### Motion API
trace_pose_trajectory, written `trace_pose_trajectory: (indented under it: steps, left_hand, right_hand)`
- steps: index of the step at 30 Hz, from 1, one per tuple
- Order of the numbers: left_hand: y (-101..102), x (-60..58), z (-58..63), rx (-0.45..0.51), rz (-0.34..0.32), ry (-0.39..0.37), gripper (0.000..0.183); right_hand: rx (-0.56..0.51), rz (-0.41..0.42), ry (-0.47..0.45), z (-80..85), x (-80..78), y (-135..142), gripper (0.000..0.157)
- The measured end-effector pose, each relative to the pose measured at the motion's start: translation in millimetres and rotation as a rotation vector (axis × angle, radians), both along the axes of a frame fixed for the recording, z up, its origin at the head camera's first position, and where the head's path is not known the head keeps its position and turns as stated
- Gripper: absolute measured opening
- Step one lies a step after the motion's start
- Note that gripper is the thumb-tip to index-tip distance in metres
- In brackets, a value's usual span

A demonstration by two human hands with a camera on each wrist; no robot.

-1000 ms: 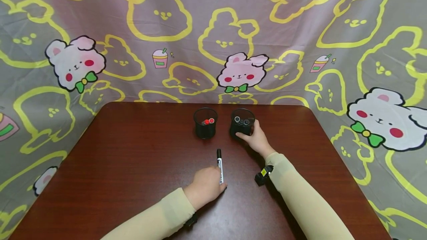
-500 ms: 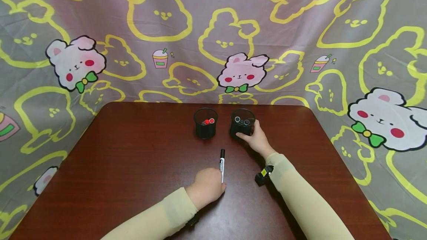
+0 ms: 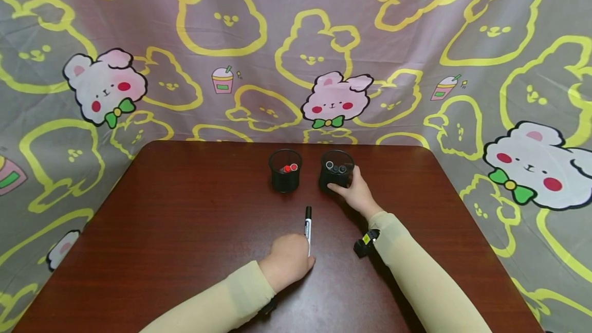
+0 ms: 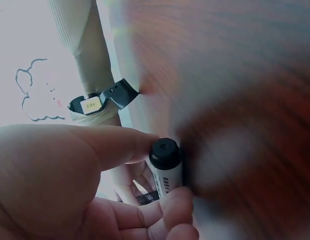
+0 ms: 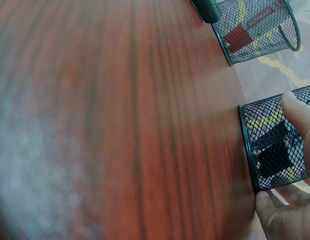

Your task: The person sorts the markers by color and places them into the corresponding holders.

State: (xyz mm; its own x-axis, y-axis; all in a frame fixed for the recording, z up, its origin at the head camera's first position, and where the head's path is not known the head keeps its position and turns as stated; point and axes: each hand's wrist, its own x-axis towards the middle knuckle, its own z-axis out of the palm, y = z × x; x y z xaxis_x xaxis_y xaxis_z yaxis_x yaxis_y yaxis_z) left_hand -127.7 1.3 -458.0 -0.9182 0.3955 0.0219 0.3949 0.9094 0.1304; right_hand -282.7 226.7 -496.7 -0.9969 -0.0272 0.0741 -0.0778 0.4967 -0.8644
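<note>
In the head view my left hand [image 3: 288, 258] pinches a white marker with a black cap [image 3: 308, 214], low over the front middle of the table. The cap points away from me. Close up in the left wrist view, thumb and fingers hold the marker [image 4: 163, 175] from either side, near its black end. My right hand [image 3: 357, 194] grips the right-hand black mesh pen cup [image 3: 325, 181], thumb in front and fingers round the far side. Dark-ended markers [image 3: 341, 169] stand inside that cup. Through its mesh, in the right wrist view, black caps [image 5: 274, 157] show at the bottom.
A second black mesh pen cup [image 3: 285, 184] stands just left of the gripped one and holds red-ended markers [image 3: 290, 168]. Both are near the back edge of the brown wooden table [image 3: 194, 209]. A patterned cloth [image 3: 259, 40] hangs behind and at both sides.
My left hand has shifted slightly right with the marker, whose cap end has swung a little to the right. The right hand and both cups stay where they were.
</note>
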Motion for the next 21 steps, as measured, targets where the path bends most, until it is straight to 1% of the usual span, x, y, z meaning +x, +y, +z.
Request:
trace_pose_trajectory:
  steps: [4, 8, 10, 14, 21]
  left_hand:
    - [1, -1.1, -1.3, -0.02, 0.001, 0.016, 0.032]
    - [0, -2.6, -3.6, -0.022, 0.02, 0.03, 0.027]
    - [0, -3.3, -3.7, -0.018, 0.032, 0.017, 0.027]
    - [-3, -5.7, 0.0, -0.003, 0.04, 0.001, 0.028]
    - [-12, -11.1, 10.7, 0.071, 0.046, 0.021, 0.03]
  right_hand:
    - [0.001, 0.002, 0.001, 0.3, 0.1, 1, 0.084]
    - [-0.002, 0.0, -0.004, 0.1, 0.1, 1, 0.084]
    - [0.001, 0.001, -0.008, 0.0, 0.0, 1, 0.084]
    - [0.001, 0.001, -0.011, 0.1, -0.2, 1, 0.084]
    - [0.003, 0.001, -0.011, 0.2, -0.2, 1, 0.083]
